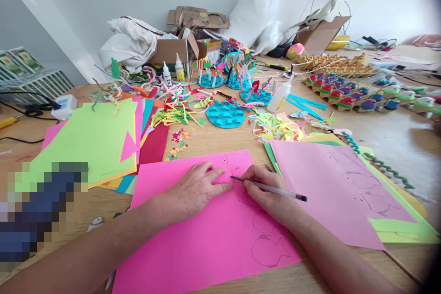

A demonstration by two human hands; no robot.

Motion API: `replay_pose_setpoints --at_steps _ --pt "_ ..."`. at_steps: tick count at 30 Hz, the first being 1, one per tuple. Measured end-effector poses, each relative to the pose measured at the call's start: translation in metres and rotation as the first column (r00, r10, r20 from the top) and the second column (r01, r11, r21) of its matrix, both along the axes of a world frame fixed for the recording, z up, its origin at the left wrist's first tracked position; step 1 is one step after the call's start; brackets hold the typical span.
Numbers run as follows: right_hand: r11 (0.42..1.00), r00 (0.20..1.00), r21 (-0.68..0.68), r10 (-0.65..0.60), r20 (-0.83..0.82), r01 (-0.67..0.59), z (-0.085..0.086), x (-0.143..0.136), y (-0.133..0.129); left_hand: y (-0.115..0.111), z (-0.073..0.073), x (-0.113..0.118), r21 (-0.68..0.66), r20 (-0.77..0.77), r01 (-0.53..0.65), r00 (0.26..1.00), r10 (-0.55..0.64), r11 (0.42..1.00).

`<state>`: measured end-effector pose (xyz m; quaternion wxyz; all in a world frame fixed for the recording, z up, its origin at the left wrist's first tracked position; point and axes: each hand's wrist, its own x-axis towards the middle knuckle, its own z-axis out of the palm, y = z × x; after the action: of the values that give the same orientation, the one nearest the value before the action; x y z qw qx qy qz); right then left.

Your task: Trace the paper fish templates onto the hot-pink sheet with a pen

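Note:
A bright pink sheet of paper [193, 243] lies in front of me, with several fish outlines drawn down its right side. My left hand [198, 188] rests flat on it, fingers extended, beside the topmost drawings. In my right hand [267, 193] is a slim pen [275, 189] with a clear barrel and a dark end. Its tip touches the paper just right of my left fingers, where a small outline shows. Part of the drawings is hidden under my right hand. To the right, a pale pink sheet [320, 193] bears several more pencil-like fish outlines.
Green paper [93, 138] tops a coloured stack at left. Ahead lie yellow paper strips [175, 115], a blue scalloped disc [225, 115], a glue bottle [279, 95] and paper scraps [279, 127]. Painted egg-carton pieces [347, 92] stand at back right, cardboard boxes [172, 50] behind.

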<state>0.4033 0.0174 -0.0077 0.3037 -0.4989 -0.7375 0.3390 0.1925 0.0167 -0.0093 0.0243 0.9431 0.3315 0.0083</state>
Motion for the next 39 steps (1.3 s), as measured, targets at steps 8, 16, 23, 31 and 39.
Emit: replay_pose_setpoints --at_steps 8,16,23,31,39 --pt "1.000 1.000 -0.001 -0.003 -0.011 0.003 -0.0016 0.0003 0.0005 -0.0002 0.0011 0.0006 0.006 0.006 0.000 1.000 0.000 1.000" --pt "1.000 1.000 -0.011 -0.005 -0.009 0.005 -0.0014 -0.0005 -0.0001 -0.0004 0.0001 0.0001 0.010 0.002 0.001 1.000 -0.001 1.000" --pt "1.000 1.000 -0.010 -0.005 -0.016 0.004 -0.0008 -0.0010 -0.0005 -0.0004 0.0008 0.0008 0.016 0.002 -0.001 1.000 0.001 1.000" --pt "1.000 1.000 -0.009 -0.007 -0.003 0.007 -0.0007 -0.0005 -0.0005 -0.0005 -0.0005 0.0002 0.028 0.001 -0.001 1.000 0.001 1.000" --pt "1.000 1.000 0.005 0.001 0.006 -0.001 -0.0016 0.0001 -0.0003 -0.0004 -0.0010 0.0008 0.024 0.010 0.000 1.000 0.000 1.000"
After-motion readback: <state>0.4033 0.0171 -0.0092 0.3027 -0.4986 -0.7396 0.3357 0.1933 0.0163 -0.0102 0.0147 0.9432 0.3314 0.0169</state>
